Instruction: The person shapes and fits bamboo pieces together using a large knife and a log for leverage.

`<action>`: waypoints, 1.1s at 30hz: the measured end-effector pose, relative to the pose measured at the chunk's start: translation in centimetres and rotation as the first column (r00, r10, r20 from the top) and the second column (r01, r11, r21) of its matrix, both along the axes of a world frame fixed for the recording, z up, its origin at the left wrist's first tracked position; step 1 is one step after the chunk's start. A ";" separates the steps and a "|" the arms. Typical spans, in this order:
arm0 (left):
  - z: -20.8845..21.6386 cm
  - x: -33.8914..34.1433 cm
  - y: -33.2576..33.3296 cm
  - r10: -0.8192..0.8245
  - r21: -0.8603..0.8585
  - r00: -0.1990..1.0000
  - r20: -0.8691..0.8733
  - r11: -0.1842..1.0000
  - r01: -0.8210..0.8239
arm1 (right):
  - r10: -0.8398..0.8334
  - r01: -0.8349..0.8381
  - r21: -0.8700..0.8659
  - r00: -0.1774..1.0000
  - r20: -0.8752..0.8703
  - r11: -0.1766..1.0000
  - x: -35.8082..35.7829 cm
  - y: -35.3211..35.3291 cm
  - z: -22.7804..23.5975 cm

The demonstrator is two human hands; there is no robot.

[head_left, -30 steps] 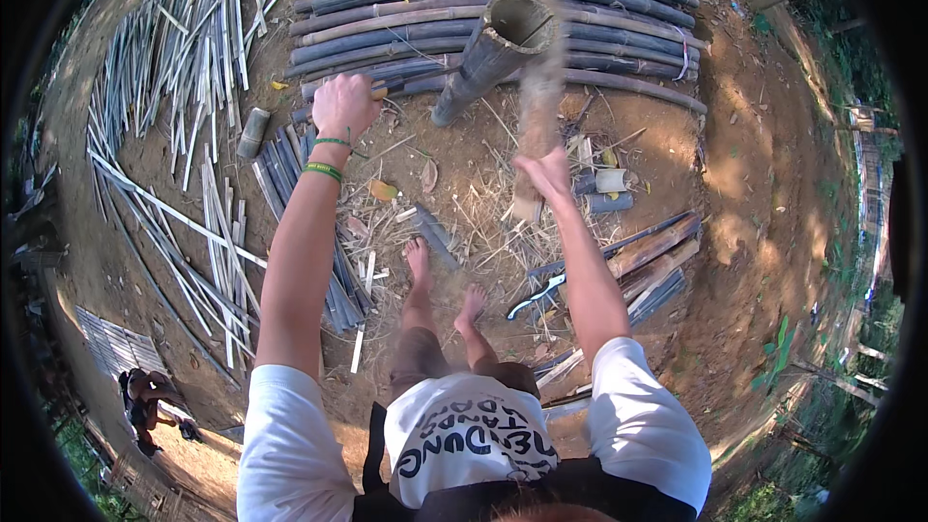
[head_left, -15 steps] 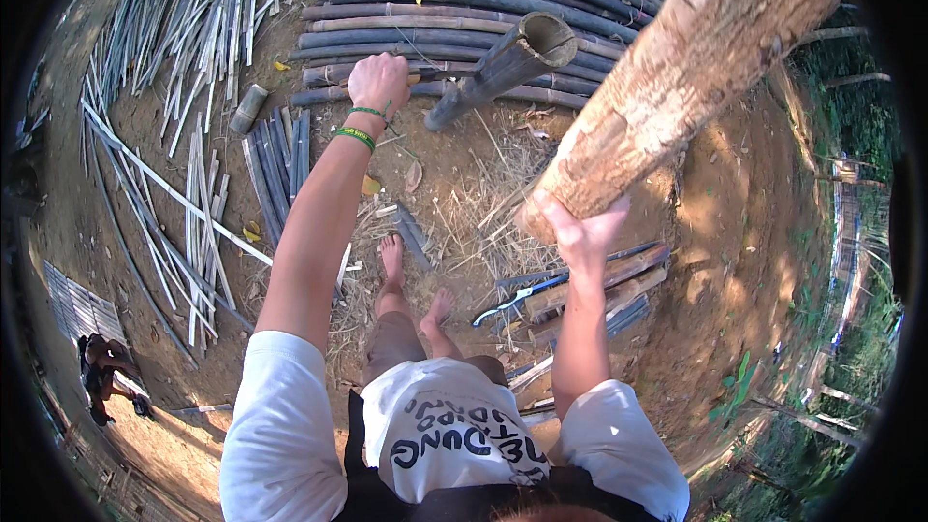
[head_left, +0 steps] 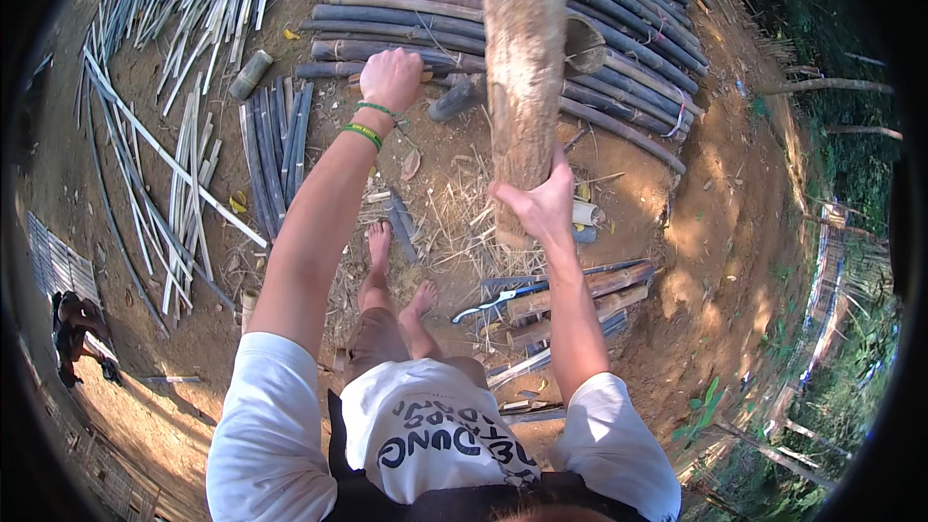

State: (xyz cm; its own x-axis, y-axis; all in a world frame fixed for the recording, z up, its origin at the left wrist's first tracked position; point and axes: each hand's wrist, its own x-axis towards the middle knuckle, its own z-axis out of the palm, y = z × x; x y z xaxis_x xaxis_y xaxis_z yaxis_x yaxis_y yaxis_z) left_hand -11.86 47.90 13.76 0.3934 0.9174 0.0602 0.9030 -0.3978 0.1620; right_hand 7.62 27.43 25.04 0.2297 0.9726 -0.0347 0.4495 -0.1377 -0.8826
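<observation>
My right hand (head_left: pixel 543 195) is wrapped round the lower end of a thick, rough, light-brown piece of wood (head_left: pixel 527 58), which stands tall and nearly upright before me. My left hand (head_left: pixel 391 80) is out ahead in a fist, closed on what looks like a brown wooden handle; only short bits of it show at the fist, and any blade is hidden. Just right of that fist, a dark bamboo tube (head_left: pixel 456 100) slants up from the ground. Its open top (head_left: pixel 584 45) shows right of the wood, which covers its middle.
Long dark bamboo poles (head_left: pixel 406 14) lie across the far ground. Split bamboo strips (head_left: pixel 198 198) spread at left. A handsaw (head_left: pixel 498 302) lies beside cut bamboo pieces (head_left: pixel 580 295) below my right hand. My bare feet (head_left: pixel 379 244) stand near straw and scraps.
The piece of wood has swung left and more upright in my right hand, now passing in front of the bamboo tube. My left fist has shifted slightly right in view and stays closed.
</observation>
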 end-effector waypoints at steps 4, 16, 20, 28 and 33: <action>1.1 0.6 -1.2 -0.005 -0.067 1.000 -0.002 0.998 0.005 | -0.110 0.114 0.235 0.993 -0.033 0.965 -1.4 1.4 -1.7; -1.5 1.4 -2.2 0.021 -0.099 0.998 0.061 0.995 -0.015 | -0.021 0.026 0.093 0.999 -0.049 0.995 0.6 1.3 -0.3; -1.9 1.7 -2.3 0.026 -0.106 0.998 0.061 0.994 -0.019 | -0.001 0.037 0.253 0.990 -0.144 0.967 -0.2 1.6 0.4; -4.9 0.4 -3.5 0.054 -0.221 0.995 0.090 0.975 -0.033 | -0.007 0.022 -0.389 0.999 0.040 0.921 3.2 0.7 -10.6; -4.4 2.1 -3.0 0.024 -0.200 0.998 0.053 0.980 -0.013 | 0.013 -0.011 0.060 0.999 -0.036 0.998 2.3 2.7 -1.0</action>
State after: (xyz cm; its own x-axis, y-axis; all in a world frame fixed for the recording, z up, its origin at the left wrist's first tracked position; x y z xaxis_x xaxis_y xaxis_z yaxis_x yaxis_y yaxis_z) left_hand -9.74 44.94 9.33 0.3769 0.9204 -0.1036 0.8977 -0.3355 0.2856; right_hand 9.94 30.14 24.01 0.2174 0.9760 0.0157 0.4186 -0.0787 -0.9048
